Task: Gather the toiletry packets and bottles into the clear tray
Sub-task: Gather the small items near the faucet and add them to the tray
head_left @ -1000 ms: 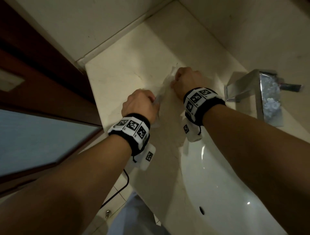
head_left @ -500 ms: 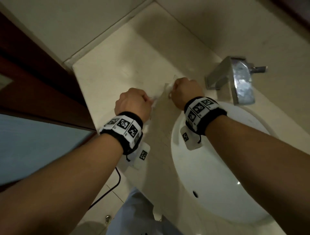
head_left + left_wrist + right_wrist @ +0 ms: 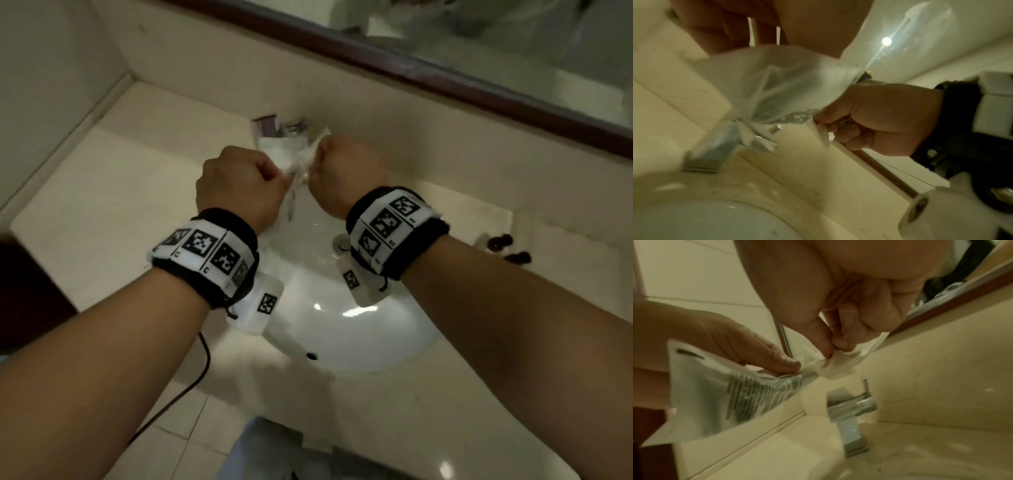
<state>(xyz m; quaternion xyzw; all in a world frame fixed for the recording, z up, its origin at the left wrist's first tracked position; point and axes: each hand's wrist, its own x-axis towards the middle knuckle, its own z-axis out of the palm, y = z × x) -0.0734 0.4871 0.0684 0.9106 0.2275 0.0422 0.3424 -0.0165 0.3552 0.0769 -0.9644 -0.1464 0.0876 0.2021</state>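
Both hands hold one translucent white packet point(image 3: 294, 171) with grey print above the sink. My left hand point(image 3: 239, 185) grips its left part, and in the right wrist view the left hand point(image 3: 748, 350) has fingers lying along the printed packet point(image 3: 731, 394). My right hand point(image 3: 339, 171) pinches the other end; the right wrist view shows thumb and fingers closed on a crumpled corner point(image 3: 840, 368). In the left wrist view the packet point(image 3: 777, 81) stretches to the right hand point(image 3: 879, 116). More packets point(image 3: 277, 132), one purple, lie behind the hands. Dark-capped bottles point(image 3: 503, 245) stand at the right. No clear tray is recognisable.
A white round sink point(image 3: 342, 325) lies under the hands in a beige counter point(image 3: 102, 222). A chrome faucet point(image 3: 849, 418) stands at the back, hidden by my hands in the head view. A framed mirror point(image 3: 479, 68) runs behind. A toilet roll point(image 3: 920, 211) sits by the right wrist.
Both hands have carried the packet from over the left counter to above the sink, and the head view has swung right, bringing in the mirror, more packets and the bottles.
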